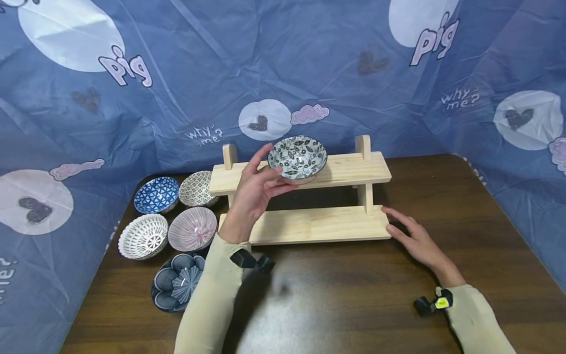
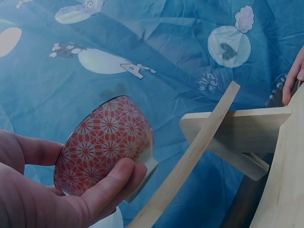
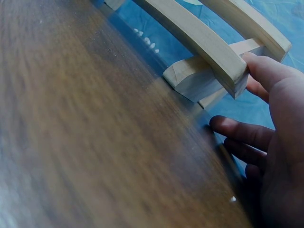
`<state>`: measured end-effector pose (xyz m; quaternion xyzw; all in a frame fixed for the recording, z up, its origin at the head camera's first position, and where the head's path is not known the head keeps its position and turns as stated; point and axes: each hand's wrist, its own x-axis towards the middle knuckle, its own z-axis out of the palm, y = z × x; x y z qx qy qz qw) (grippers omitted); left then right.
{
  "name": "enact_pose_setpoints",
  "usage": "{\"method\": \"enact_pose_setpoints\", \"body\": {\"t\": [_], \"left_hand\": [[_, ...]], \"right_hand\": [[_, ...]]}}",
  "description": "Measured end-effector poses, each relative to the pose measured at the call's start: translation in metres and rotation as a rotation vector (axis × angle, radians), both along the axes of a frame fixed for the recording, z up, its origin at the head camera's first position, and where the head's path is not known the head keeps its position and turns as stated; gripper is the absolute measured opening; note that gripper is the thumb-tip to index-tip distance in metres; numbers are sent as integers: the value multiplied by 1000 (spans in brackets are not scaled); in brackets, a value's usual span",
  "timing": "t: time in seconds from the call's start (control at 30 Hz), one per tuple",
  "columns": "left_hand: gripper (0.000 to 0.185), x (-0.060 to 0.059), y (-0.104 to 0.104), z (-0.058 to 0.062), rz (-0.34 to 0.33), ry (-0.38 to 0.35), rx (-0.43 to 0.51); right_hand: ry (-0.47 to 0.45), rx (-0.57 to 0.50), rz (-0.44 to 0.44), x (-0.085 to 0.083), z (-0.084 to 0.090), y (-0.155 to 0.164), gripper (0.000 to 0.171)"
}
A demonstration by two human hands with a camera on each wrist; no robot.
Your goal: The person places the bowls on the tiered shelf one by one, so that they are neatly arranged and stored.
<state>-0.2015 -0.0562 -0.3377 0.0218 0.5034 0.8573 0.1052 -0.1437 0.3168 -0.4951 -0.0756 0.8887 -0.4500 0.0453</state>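
My left hand [image 1: 267,173] grips a small bowl [image 1: 297,156] by its left side, thumb on the rim and fingers under it. The bowl has a black-and-white leaf pattern inside and a red flower pattern outside [image 2: 104,142]. It is level with the middle of the top shelf of a two-tier wooden rack [image 1: 349,172]; whether it rests on the shelf I cannot tell. My right hand [image 1: 395,223] lies flat on the table, with straight fingers touching the right end of the rack's lower shelf [image 1: 318,223]. In the right wrist view the thumb [image 3: 266,71] presses against that shelf end [image 3: 235,71].
Several patterned bowls sit on the brown table [image 1: 353,295] left of the rack: blue [image 1: 156,194], green-dotted [image 1: 196,188], white lattice [image 1: 143,236], pink striped [image 1: 192,228], dark blue petal [image 1: 177,280]. A blue printed cloth [image 1: 309,59] hangs behind and at both sides.
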Motion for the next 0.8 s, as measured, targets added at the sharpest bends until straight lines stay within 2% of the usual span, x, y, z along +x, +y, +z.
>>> {"method": "enact_pose_setpoints", "body": {"t": [0.8], "left_hand": [[70, -6, 31, -3, -42, -12, -22]], "right_hand": [[0, -8, 4, 0, 1, 0, 54]]}}
